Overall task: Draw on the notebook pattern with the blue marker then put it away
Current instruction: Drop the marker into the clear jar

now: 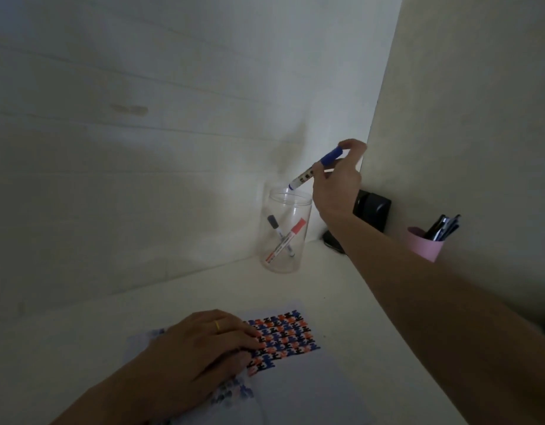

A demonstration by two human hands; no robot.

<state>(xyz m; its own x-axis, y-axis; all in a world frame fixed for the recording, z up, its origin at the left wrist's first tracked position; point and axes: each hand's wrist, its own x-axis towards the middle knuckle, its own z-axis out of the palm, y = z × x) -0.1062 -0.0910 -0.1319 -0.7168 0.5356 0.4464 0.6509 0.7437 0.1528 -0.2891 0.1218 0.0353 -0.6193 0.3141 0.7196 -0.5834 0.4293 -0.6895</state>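
Note:
My right hand (pixel 338 182) holds the blue marker (pixel 314 171) by its capped end, tilted, with its lower tip just above the rim of a clear plastic jar (pixel 288 265). Inside the jar lean a red marker (pixel 288 239) and a dark-capped marker (pixel 275 225). My left hand (pixel 203 348) lies flat on the notebook (pixel 298 388), fingers together, covering the left part of a red, blue and black pattern (pixel 286 335).
The white desk (pixel 357 302) meets white walls behind and to the right. A pink cup (pixel 424 243) of dark pens stands at the right wall. A black object (pixel 372 210) sits in the corner behind my right wrist.

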